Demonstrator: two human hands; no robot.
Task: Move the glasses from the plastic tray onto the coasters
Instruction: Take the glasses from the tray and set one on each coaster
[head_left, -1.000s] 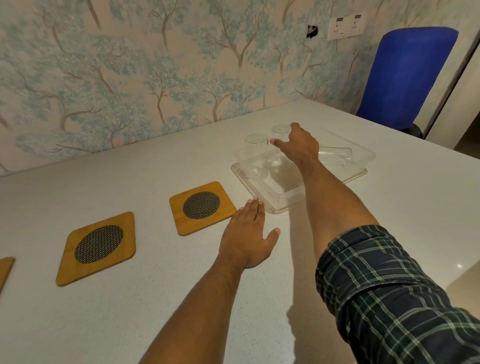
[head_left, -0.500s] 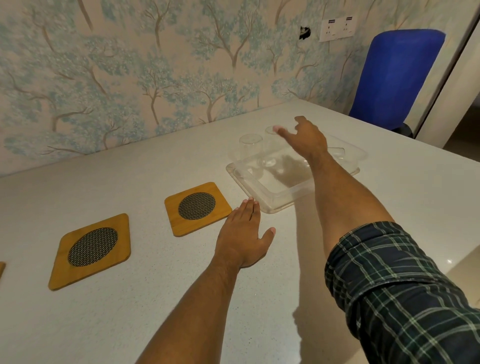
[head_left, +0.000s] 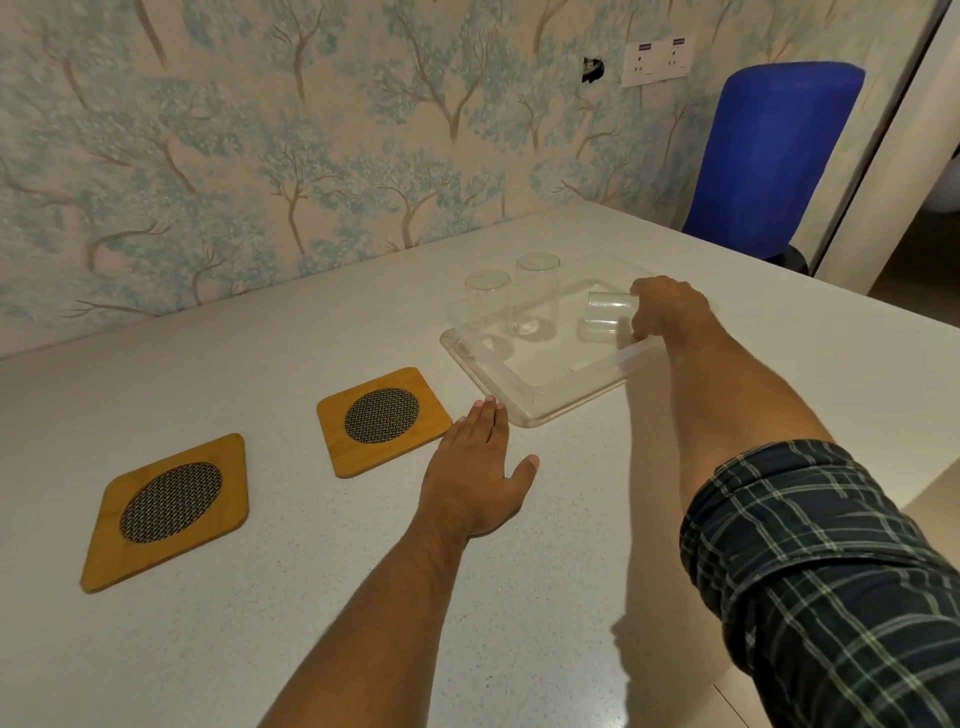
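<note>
A: Where are the glasses?

B: All three are in the clear plastic tray (head_left: 524, 410). Two plain, straight-sided clear tumblers stand upright at its far-left corner: the left glass (head_left: 487, 299) and, just beside it, the taller-looking middle glass (head_left: 536, 291). The third glass (head_left: 607, 312) sits farther right, and the right hand (head_left: 670, 312) is on it.

A: How are those fingers set?

B: They curl around the far side of that tumbler, gripping its smooth wall. I cannot tell whether its base touches the tray floor.

A: And the tray itself?

B: Rectangular, transparent, with a raised rounded rim and a flat floor. It lies on a pale speckled table (head_left: 311, 597), set at an angle to the table's edge.

A: The coasters?

B: Two show fully, both bare. They are square wooden pieces with rounded corners and a dark round mesh disc in the middle. The near coaster (head_left: 383, 420) lies just left of the tray; the far-left coaster (head_left: 167, 512) is well apart from it.

A: The other hand?

B: The left hand (head_left: 475, 483) lies palm down on the table between the near coaster and the tray's front corner, fingers pressed together, thumb out to the side.

A: Anything behind?

B: Tree-patterned wallpaper (head_left: 260, 156), a white double socket (head_left: 658, 61), and a blue chair back (head_left: 774, 156). A rolled plaid sleeve (head_left: 831, 561) covers the right upper arm.
</note>
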